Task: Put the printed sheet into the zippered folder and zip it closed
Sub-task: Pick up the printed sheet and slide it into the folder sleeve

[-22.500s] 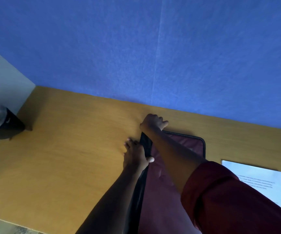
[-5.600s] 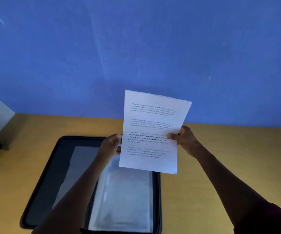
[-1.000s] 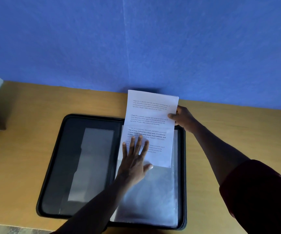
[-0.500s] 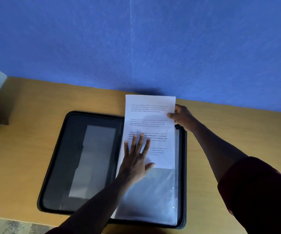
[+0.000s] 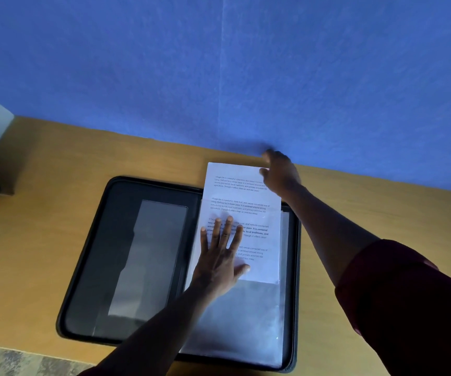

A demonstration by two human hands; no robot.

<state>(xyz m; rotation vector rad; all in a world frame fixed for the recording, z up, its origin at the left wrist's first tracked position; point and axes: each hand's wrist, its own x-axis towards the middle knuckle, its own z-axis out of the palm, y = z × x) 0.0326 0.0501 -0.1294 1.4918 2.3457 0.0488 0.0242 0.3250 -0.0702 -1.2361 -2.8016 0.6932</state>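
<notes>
The printed sheet has slid deeper into the clear sleeve of the open zippered folder, centre frame. The left hand presses flat, holding nothing; the right hand has shifted to the sheet's top corner, its grip unclear. Zipping remains.

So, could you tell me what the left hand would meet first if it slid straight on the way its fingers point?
The left hand lies flat on the printed sheet; straight ahead is more sheet, then probably the zippered folder rim beneath it, then bare desk.
</notes>
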